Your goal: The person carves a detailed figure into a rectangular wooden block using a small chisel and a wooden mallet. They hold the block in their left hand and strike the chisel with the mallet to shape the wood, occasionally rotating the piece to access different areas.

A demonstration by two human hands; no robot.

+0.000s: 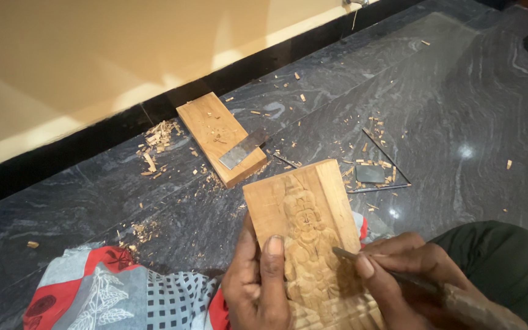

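Nearest the lens, lower centre: left hand (256,282) clasped around the lower left edge of a carved panel (305,227), thumb laid flat on its face. Lower right: right hand (398,275) closed on a chisel (423,284), fingers pinching the metal shank, wooden handle running out toward the bottom right corner; steel tip touching the right side of the relief figure. Panel held tilted, upper end away from the body, its carved figure in the middle strip, plain margins either side. Below and left of the panel: patterned cloth (117,290) in grey, red and white across the lap; at right, a dark green trouser knee (502,269). Beyond the panel, on the dark stone floor (459,91): a small dark flat stone (370,174) just right of the panel's top corner, with two thin metal tools (386,156) lying crossed beside it. Farther left: a plain wood block (220,137) lying flat, a flat metal blade (244,149) resting across its near end. Wood chips (159,135) heaped left of the block and scattered over the floor. Farthest: black skirting (93,137) under a cream wall (93,55).
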